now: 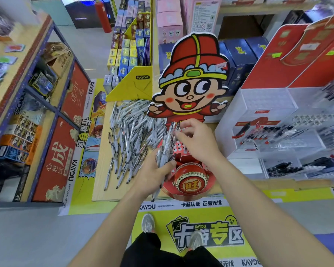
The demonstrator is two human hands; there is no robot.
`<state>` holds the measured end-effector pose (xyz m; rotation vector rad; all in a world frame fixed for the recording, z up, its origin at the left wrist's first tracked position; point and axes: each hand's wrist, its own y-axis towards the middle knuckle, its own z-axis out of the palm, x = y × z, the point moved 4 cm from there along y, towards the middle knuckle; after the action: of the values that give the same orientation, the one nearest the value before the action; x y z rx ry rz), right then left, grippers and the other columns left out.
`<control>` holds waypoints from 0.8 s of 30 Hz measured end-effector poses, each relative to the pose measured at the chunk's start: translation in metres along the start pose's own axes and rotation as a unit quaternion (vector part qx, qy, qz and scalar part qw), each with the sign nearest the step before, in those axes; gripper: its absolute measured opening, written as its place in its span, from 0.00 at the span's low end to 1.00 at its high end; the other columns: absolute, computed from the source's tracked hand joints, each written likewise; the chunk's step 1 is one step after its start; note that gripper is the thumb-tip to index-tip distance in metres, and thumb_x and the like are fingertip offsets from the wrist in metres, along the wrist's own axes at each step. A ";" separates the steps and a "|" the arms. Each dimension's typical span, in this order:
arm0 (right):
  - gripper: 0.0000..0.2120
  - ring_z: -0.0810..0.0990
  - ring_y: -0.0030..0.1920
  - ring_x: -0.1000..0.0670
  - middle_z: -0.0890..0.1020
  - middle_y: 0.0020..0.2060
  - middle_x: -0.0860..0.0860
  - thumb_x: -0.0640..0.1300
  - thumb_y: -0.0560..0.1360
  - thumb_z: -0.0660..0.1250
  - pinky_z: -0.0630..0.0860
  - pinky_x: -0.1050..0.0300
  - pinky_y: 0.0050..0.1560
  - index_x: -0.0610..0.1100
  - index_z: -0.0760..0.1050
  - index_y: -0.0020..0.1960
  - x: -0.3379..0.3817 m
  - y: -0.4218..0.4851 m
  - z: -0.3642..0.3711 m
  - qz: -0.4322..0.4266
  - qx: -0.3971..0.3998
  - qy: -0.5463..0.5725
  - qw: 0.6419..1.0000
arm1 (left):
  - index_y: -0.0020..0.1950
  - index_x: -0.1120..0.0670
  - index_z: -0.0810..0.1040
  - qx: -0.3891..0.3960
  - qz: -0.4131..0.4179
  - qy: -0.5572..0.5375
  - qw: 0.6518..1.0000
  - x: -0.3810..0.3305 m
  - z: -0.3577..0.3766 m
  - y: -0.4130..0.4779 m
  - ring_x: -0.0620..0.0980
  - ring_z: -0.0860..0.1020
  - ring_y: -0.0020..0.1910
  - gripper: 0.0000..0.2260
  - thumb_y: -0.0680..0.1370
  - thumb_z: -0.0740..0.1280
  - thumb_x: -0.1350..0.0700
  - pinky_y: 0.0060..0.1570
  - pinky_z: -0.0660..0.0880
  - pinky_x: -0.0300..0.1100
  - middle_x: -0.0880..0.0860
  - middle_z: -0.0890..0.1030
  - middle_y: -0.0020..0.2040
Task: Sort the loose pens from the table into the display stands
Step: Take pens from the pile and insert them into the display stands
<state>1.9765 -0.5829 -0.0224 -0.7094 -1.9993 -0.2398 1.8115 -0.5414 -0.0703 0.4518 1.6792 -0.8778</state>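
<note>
A heap of loose white pens (129,132) lies on the wooden table (102,166). My left hand (152,174) grips a bundle of pens (166,149) that points up and away from me. My right hand (195,139) pinches the top ends of that bundle with its fingertips. Both hands hover over a red cartoon-character display stand (189,182), whose cardboard figure (193,74) rises behind them. Its pen holes are partly hidden by my hands.
Clear acrylic pen stands (274,135) with red backboards fill the right side. A yellow card display (131,81) stands behind the pen heap. A blue metal shelf (37,105) of boxes lines the left across the aisle. My feet are on the floor below.
</note>
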 end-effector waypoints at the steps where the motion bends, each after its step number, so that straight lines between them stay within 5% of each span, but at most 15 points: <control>1: 0.11 0.80 0.35 0.64 0.84 0.39 0.58 0.52 0.76 0.73 0.74 0.68 0.36 0.49 0.76 0.55 0.000 0.001 0.000 0.007 -0.002 0.016 1.000 | 0.53 0.54 0.74 0.000 -0.002 0.001 1.000 0.000 0.001 0.001 0.53 0.74 0.30 0.05 0.82 0.69 0.58 0.33 0.71 0.48 0.55 0.76 0.31; 7: 0.07 0.80 0.39 0.62 0.83 0.37 0.56 0.44 0.77 0.71 0.72 0.64 0.43 0.53 0.74 0.50 0.007 0.013 -0.024 -0.007 -0.077 0.113 0.991 | 0.50 0.54 0.72 -0.001 -0.017 0.026 1.000 0.007 -0.001 0.006 0.49 0.74 0.29 0.07 0.81 0.70 0.57 0.34 0.72 0.46 0.51 0.77 0.30; 10: 0.08 0.83 0.45 0.54 0.84 0.42 0.50 0.42 0.78 0.69 0.79 0.51 0.51 0.54 0.73 0.49 0.016 0.016 -0.051 -0.041 -0.096 0.158 0.982 | 0.53 0.58 0.70 -0.005 -0.035 0.038 0.999 0.013 -0.006 0.005 0.42 0.72 0.25 0.09 0.81 0.70 0.57 0.30 0.71 0.36 0.45 0.76 0.28; 15: 0.06 0.83 0.48 0.46 0.82 0.46 0.48 0.45 0.79 0.67 0.81 0.38 0.52 0.55 0.73 0.51 0.008 0.004 -0.081 -0.072 -0.111 0.142 0.981 | 0.62 0.70 0.69 -0.035 -0.068 0.046 0.996 0.023 -0.012 0.008 0.48 0.66 0.23 0.20 0.81 0.69 0.55 0.27 0.66 0.41 0.53 0.74 0.27; 18: 0.06 0.83 0.46 0.47 0.82 0.44 0.51 0.45 0.79 0.67 0.82 0.42 0.49 0.54 0.73 0.52 -0.006 -0.005 -0.083 -0.069 -0.117 0.118 0.984 | 0.63 0.71 0.70 -0.043 -0.080 0.058 0.994 0.025 -0.010 0.011 0.44 0.66 0.21 0.22 0.81 0.70 0.55 0.27 0.66 0.41 0.53 0.75 0.26; 21: 0.08 0.81 0.43 0.58 0.81 0.42 0.56 0.43 0.79 0.69 0.77 0.61 0.47 0.55 0.72 0.50 -0.021 -0.012 -0.071 -0.063 -0.109 0.075 0.989 | 0.72 0.72 0.61 -0.047 -0.086 0.047 0.994 0.026 -0.005 0.010 0.43 0.66 0.20 0.30 0.82 0.69 0.54 0.23 0.65 0.36 0.53 0.75 0.27; 24: 0.07 0.82 0.44 0.59 0.82 0.45 0.55 0.44 0.79 0.70 0.77 0.62 0.47 0.52 0.72 0.53 -0.038 -0.012 -0.051 -0.044 -0.072 0.031 0.996 | 0.66 0.66 0.69 -0.059 -0.066 0.061 0.994 0.026 -0.002 0.009 0.41 0.68 0.21 0.20 0.81 0.69 0.55 0.23 0.66 0.34 0.56 0.77 0.31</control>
<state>2.0211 -0.6294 -0.0267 -0.6954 -1.9701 -0.4572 1.8085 -0.5375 -0.0975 0.3220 1.8796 -0.8556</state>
